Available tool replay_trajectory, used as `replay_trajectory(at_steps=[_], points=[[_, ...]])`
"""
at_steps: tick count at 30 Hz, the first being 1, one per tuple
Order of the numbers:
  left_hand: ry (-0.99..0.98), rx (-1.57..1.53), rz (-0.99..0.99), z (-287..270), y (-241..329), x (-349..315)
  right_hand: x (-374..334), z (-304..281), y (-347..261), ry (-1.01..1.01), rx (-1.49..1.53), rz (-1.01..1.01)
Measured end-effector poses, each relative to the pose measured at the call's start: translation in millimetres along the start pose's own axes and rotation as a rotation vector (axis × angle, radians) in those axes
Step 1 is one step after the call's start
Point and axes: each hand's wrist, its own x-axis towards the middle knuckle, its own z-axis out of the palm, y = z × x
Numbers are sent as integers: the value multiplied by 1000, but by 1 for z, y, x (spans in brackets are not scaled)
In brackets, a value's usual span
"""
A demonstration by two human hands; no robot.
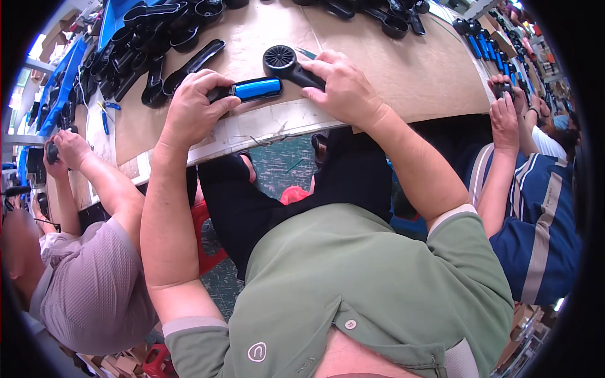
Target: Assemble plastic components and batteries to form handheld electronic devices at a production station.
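My left hand (197,106) is closed around the left end of a shiny blue, rounded handle piece (257,89) with black ends, lying level just above the table's near edge. My right hand (345,88) grips the handle of a black handheld fan (279,60), thumb on the near side and fingers on the far side. The fan's round, ribbed head points left and sits just beyond the blue piece. Past my right fingertips lies a thin dark greenish object (306,53), partly hidden by the hand and fan.
Black fan housings (135,47) are heaped at the left, with more at the back (387,22). Blue-handled pliers (105,116) lie left on the brown paper-covered table (416,82). Blue-and-black fans (488,47) stand in a row at the right. Co-workers (94,277) (529,208) sit on both sides.
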Motion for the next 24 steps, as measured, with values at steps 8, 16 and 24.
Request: replay_trajectory(at_steps=[8, 16, 24], points=[[-31, -43, -25, -1, 1, -1, 22, -10, -7, -235, -305, 78], [-55, -118, -12, 0, -8, -3, 17, -8, -9, -8, 186, 120], [36, -197, -107, 7, -6, -11, 6, -4, -7, 16, 359, 159]])
